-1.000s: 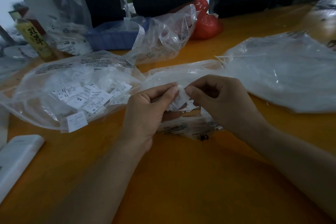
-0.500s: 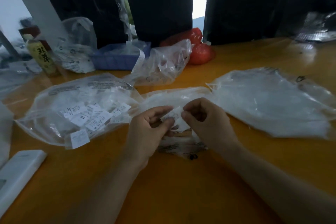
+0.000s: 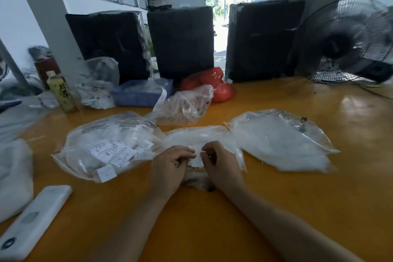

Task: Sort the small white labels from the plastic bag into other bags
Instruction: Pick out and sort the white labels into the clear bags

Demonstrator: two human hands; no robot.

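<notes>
Head view of an orange table (image 3: 212,229). Both hands meet at centre over a clear middle bag (image 3: 197,137). The left hand (image 3: 170,168) and right hand (image 3: 221,166) have curled fingers, fingertips pinching a small white label (image 3: 196,160) between them, just above the bag. To the left lies a clear bag (image 3: 102,134) holding many white labels (image 3: 119,153), one label (image 3: 106,173) at its near edge. To the right lies another bag (image 3: 280,142) with white contents, touching the middle bag. Behind: a crumpled bag (image 3: 187,106), a blue tray (image 3: 140,93), a red bag (image 3: 214,85), a bottle (image 3: 61,93), three black blocks (image 3: 180,42) and a fan (image 3: 344,42). A white remote (image 3: 34,221) lies near left.
</notes>
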